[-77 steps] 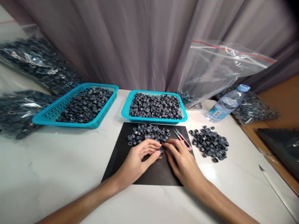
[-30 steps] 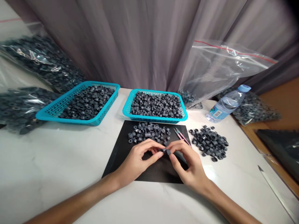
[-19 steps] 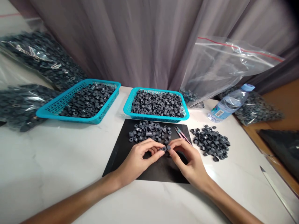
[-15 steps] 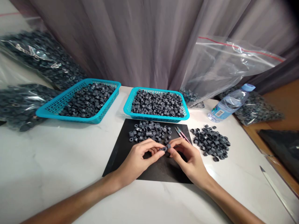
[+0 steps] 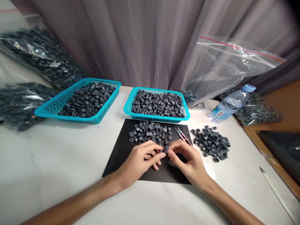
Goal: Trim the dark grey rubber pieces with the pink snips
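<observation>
Over a black mat (image 5: pixel 117 159), my left hand (image 5: pixel 140 161) pinches a small dark grey ring (image 5: pixel 164 151) between thumb and forefinger. Right beside it, my right hand (image 5: pixel 187 157) grips a short grey cap-like piece (image 5: pixel 167 147) at its fingertips. The two pieces are close together; whether they touch I cannot tell. Just beyond my fingers lies a heap of grey rings (image 5: pixel 150 131) on the mat. Pink-handled thread snips (image 5: pixel 182 135) rest at the mat's upper right. To the right, a pile of hollow grey caps (image 5: pixel 212 142) sits on the white table.
Two turquoise baskets, one left (image 5: pixel 98 120) and one centre (image 5: pixel 157 117), hold many grey rings. A water bottle (image 5: pixel 231 104) stands back right, near a clear zip bag (image 5: pixel 217 68). Filled bags (image 5: pixel 42 59) lean at far left. A pointed white strip (image 5: pixel 276 192) lies at right.
The lower fingers of my left hand have spread downward and apart. The two small pieces have shifted slightly left, still at my fingertips.
</observation>
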The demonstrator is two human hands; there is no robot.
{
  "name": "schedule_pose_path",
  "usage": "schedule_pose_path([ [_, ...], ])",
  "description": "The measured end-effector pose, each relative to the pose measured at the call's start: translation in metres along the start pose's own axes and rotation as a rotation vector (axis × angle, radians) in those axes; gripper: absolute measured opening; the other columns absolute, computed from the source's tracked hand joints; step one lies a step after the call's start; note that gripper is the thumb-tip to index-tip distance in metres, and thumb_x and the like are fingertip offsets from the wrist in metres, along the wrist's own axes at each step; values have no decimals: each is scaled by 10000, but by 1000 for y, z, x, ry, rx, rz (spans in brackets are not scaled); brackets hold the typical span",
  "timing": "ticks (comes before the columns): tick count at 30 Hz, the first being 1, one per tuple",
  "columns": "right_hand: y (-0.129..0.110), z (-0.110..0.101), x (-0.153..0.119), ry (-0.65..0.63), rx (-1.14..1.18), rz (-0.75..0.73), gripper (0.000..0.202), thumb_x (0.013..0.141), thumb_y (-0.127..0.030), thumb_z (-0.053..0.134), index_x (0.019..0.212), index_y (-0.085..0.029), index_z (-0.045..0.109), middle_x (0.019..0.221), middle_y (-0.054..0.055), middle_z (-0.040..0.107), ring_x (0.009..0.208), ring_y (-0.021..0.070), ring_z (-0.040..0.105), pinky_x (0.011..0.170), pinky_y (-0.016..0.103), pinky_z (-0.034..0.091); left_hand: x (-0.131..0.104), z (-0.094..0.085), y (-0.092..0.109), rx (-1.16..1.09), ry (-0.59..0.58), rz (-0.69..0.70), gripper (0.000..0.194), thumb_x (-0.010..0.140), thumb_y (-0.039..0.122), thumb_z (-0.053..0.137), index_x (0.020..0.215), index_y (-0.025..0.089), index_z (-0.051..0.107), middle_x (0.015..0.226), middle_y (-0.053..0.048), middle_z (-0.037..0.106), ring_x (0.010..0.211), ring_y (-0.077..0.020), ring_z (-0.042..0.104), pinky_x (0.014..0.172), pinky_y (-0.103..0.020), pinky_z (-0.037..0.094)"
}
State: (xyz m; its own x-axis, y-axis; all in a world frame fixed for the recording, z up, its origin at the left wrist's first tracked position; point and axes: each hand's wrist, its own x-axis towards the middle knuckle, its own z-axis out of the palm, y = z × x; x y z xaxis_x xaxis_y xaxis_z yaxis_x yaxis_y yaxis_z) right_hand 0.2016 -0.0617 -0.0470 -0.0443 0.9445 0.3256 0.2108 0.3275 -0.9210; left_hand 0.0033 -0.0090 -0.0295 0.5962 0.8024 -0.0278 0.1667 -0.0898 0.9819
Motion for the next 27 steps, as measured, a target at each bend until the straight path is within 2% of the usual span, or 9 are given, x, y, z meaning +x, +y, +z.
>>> schedule_pose_path([
  [5,-3,0,-2,-34,-139,-105,34,991,-227,608,979,-209,635,924,44,633,779,157,609,673,291,525,-3,1,4,-70,-74,-40,232,928,371,669,1008,161,729,1013,-21,595,851,-169,736,801,-287,634],
  [8,-5,0,-4,-49,-166,-139,31,997,-217,592,995,-213,622,926,45,625,770,159,602,667,298,524,0,0,3,-96,-68,-55,217,917,366,680,950,159,740,973,-17,611,831,-160,725,807,-280,615],
  [11,-4,1,-6,17,-131,-135,32,1001,-205,579,1013,-217,607,956,54,608,813,167,606,672,295,538,4,-2,-2,-149,-59,-77,222,899,364,704,990,164,735,925,-12,656,788,-147,717,841,-293,593],
  [14,-1,1,-7,117,-52,-106,45,1014,-209,551,1046,-224,579,1043,79,591,901,184,622,682,293,575,6,-4,-6,-152,-81,-86,256,916,371,687,1075,175,730,917,-19,695,814,-153,711,895,-320,571],
  [16,0,2,-7,139,-36,-107,43,1012,-205,548,1042,-223,573,1082,94,585,943,196,627,690,299,593,5,-5,-5,-143,-93,-84,286,930,382,671,1139,192,717,917,-18,709,836,-158,707,904,-327,561],
  [21,-2,2,-6,99,-90,-156,69,974,-152,585,1001,-215,582,1014,73,592,853,171,621,665,282,592,4,-7,1,-126,-87,-71,292,954,403,640,1166,214,710,860,-8,721,844,-159,701,867,-296,547],
  [27,-2,4,-7,81,-127,-169,146,986,-165,574,1111,-233,541,998,47,595,790,143,632,686,273,594,6,-10,2,-99,-96,-43,315,988,408,587,1188,208,725,811,-12,740,853,-171,713,914,-310,522],
])
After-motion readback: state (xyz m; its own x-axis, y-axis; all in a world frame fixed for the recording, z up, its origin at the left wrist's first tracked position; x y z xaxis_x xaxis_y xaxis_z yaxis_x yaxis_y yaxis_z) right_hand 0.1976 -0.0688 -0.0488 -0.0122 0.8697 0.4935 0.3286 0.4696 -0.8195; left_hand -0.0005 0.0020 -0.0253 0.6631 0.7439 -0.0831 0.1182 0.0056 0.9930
